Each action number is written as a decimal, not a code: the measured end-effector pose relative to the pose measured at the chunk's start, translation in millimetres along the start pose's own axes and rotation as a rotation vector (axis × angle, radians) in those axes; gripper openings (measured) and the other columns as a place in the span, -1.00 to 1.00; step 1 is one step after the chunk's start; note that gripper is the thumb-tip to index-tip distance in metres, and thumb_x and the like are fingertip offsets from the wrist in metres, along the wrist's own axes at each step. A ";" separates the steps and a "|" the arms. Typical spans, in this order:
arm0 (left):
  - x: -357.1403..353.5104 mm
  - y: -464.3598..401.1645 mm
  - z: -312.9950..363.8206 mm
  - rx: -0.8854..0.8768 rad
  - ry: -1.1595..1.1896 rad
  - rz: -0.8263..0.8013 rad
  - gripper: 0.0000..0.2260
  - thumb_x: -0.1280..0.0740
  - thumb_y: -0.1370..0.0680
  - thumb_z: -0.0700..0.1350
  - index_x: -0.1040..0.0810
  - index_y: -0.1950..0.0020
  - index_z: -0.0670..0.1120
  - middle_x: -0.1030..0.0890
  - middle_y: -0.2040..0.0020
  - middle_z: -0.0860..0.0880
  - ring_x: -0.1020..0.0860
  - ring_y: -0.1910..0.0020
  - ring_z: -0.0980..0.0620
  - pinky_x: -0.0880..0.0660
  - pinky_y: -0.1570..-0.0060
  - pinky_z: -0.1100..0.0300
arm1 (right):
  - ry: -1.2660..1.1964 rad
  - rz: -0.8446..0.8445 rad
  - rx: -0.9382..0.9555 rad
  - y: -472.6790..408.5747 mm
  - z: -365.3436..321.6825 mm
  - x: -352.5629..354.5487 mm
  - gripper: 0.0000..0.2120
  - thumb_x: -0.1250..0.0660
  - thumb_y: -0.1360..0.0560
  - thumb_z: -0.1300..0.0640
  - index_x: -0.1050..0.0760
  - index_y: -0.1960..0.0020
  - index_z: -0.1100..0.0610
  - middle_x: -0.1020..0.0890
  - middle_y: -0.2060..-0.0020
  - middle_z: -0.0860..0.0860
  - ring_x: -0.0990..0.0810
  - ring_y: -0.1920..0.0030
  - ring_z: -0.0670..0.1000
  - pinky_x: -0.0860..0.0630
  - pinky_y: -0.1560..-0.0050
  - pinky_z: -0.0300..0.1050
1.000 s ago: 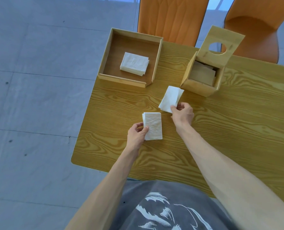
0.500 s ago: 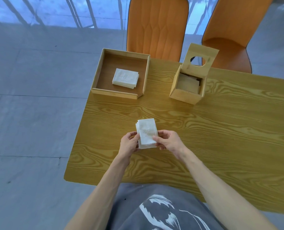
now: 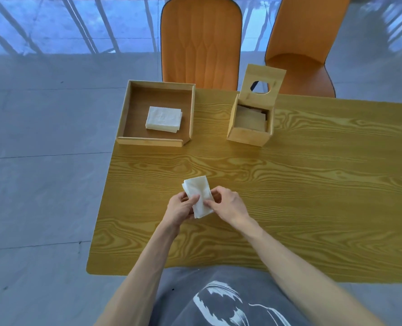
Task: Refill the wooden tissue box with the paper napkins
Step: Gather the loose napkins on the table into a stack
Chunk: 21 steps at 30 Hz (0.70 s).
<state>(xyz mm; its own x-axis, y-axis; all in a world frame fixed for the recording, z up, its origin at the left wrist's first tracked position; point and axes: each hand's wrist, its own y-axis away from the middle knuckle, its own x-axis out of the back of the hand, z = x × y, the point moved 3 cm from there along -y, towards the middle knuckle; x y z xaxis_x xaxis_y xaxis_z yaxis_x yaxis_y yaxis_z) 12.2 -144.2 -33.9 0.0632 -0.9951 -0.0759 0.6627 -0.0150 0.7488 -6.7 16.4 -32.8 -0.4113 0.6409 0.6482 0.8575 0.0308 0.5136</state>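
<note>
Both hands are on the napkin stack (image 3: 198, 196) now, the left hand (image 3: 181, 208) and the right hand (image 3: 228, 204) each with a closed grip pinching a side, squaring it up just above the table (image 3: 312, 184), well short of the wooden tissue box (image 3: 250, 124). The box stands with lid (image 3: 262, 87) tipped up, some napkins already inside. Next comes a lift across into that opening, edges kept aligned. Left of the box, a wooden tray (image 3: 156, 142) holds another pile (image 3: 164, 118); beyond it, two orange chairs (image 3: 201, 41) and grey floor tiles (image 3: 42, 161).
</note>
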 end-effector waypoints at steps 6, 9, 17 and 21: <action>-12.5 -6.4 18.3 0.020 0.066 -0.126 -0.78 -0.31 -0.59 -0.20 -0.57 -0.23 -0.16 -0.68 -0.02 -0.13 -0.67 0.16 -0.06 -0.59 0.26 0.16 | -0.185 0.135 -0.061 8.0 17.6 28.0 -0.45 -0.47 -0.37 -0.26 -0.50 -0.27 -0.03 -0.65 -0.01 -0.09 -0.61 0.00 -0.06 -0.55 -0.01 -0.11; -27.8 -8.5 29.1 0.005 0.104 -0.238 -0.75 -0.30 -0.58 -0.24 -0.55 -0.26 -0.14 -0.68 -0.03 -0.11 -0.68 0.13 -0.07 -0.61 0.21 0.13 | -0.528 0.025 -0.125 12.0 27.0 43.0 -0.51 -0.48 -0.42 -0.19 -0.53 -0.25 0.00 -0.68 0.01 -0.05 -0.62 0.10 -0.12 -0.50 0.19 -0.29; -57.1 -14.9 42.0 -0.044 -0.105 -0.312 -0.71 -0.42 -0.52 -0.23 -0.58 -0.24 -0.10 -0.69 -0.14 -0.07 -0.65 -0.15 -0.04 -0.58 -0.14 0.03 | -0.867 0.050 -0.120 18.1 49.8 69.7 -0.78 -0.51 -0.45 0.15 -0.65 -0.08 0.16 -0.64 0.26 -0.05 -0.51 0.39 -0.20 -0.38 0.45 -0.36; -59.3 -19.3 53.2 -0.202 -0.290 -0.207 -0.75 -0.48 -0.46 -0.23 -0.60 -0.07 0.04 -0.71 -0.01 0.02 -0.65 -0.03 0.09 -0.54 -0.06 0.14 | -0.649 0.202 -0.009 13.6 53.7 89.3 -0.81 -0.53 -0.43 0.17 -0.66 -0.04 0.14 -0.67 0.23 -0.09 -0.59 0.30 -0.21 -0.51 0.25 -0.35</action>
<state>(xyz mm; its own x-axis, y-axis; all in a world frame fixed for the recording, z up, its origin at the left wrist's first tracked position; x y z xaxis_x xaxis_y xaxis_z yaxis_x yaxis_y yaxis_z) -44.1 -90.1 -8.8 -0.2810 -0.9597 -0.0008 0.7741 -0.2272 0.5908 -15.2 115.3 2.0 0.0278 0.9641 0.2642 0.8942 -0.1421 0.4245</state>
